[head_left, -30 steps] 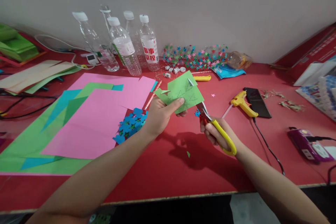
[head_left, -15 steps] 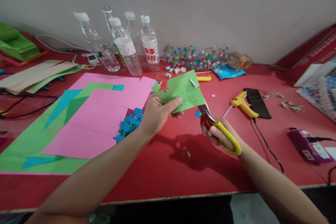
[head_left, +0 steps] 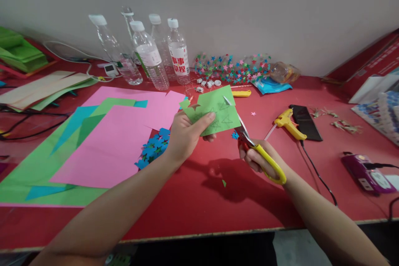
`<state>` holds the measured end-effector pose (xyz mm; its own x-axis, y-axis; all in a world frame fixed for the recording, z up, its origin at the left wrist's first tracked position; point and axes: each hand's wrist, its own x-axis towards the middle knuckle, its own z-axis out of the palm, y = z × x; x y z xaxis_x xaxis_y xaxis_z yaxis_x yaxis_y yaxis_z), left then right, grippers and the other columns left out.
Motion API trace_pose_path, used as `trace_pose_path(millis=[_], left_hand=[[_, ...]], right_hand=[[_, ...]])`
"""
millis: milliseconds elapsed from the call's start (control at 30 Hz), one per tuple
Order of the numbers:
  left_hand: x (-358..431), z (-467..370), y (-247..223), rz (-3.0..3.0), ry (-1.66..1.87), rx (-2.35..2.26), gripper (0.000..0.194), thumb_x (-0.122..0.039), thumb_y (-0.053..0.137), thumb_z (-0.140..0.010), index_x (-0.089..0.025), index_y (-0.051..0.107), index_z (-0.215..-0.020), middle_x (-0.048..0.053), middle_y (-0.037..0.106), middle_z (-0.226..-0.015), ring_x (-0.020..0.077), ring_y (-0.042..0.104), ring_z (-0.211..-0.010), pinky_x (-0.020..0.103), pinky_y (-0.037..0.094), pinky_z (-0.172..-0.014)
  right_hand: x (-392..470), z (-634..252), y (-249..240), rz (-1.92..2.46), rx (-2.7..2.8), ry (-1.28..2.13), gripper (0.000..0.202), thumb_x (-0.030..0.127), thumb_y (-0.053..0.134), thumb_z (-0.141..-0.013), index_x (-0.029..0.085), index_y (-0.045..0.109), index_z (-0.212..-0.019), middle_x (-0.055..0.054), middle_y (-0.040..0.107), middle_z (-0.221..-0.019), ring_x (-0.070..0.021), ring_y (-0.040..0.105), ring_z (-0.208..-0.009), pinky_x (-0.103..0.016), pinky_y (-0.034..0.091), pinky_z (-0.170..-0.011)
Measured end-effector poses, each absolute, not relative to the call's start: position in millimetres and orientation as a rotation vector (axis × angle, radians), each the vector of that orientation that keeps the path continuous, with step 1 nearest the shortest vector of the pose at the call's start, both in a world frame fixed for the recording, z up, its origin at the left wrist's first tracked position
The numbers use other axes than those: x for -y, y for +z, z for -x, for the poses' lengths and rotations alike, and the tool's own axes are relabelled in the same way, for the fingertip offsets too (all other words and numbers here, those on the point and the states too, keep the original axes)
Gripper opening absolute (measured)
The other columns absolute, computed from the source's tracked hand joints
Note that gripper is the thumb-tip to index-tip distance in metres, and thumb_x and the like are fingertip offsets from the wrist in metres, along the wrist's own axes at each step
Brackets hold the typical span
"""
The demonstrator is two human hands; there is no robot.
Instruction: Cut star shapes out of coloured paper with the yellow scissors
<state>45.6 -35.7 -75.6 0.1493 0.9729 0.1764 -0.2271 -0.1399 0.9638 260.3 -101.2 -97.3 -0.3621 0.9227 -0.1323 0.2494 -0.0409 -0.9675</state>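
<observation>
My left hand (head_left: 190, 131) pinches a piece of green paper (head_left: 215, 102) by its lower left part, thumb on top and fingers beneath. Star outlines are drawn on the paper, and its left and upper edges have notches cut away. My right hand (head_left: 257, 156) is closed round the yellow and red handles of a pair of scissors (head_left: 267, 164). One blade lies over the paper's right side, the blades straddling its right edge. Below on the table rests a small green paper scrap (head_left: 224, 183). Cut blue stars (head_left: 155, 148) are heaped beside my left forearm.
Pink sheets (head_left: 112, 149) lie over green and blue paper at the left. Several plastic bottles (head_left: 179, 56) stand by the wall, with a star-filled bottle (head_left: 232, 67) lying alongside. To the right are a yellow glue gun (head_left: 289, 124), a phone (head_left: 307, 122) and a purple power strip (head_left: 369, 173).
The green paper has shifted and tilted slightly downward in my left hand. The scissors' upper blade has moved a little left and down across it. Both grips stay the same.
</observation>
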Motion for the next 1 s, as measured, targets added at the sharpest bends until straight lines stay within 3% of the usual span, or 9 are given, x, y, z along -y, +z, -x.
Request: trace_pose_path(millis=[300, 1000], left_hand=[[46, -50, -69, -1.303, 1.341, -0.929, 0.018, -0.035, 0.070, -0.077, -0.017, 0.067, -0.075, -0.001, 0.064, -0.065, 0.0079, 0.057, -0.043, 0.019, 0.053, -0.040], [50, -62, -80, -1.219, 1.354, -0.810, 0.015, -0.032, 0.067, -0.083, -0.017, 0.067, -0.081, -0.003, 0.063, -0.061, 0.0070, 0.057, -0.047, 0.018, 0.052, -0.046]], right_hand=[[105, -250, -97, 1.235, 1.570, 1.463, 0.046, 0.064, 0.048, -0.083, 0.020, 0.047, -0.074, 0.009, 0.039, -0.042, -0.0060, 0.031, -0.035, -0.021, 0.025, -0.037], [111, -233, -96, 1.367, 1.521, 1.344, 0.041, 0.060, 0.048, -0.081, 0.022, 0.045, -0.068, 0.008, 0.038, -0.036, -0.0070, 0.030, -0.032, -0.022, 0.026, -0.037]])
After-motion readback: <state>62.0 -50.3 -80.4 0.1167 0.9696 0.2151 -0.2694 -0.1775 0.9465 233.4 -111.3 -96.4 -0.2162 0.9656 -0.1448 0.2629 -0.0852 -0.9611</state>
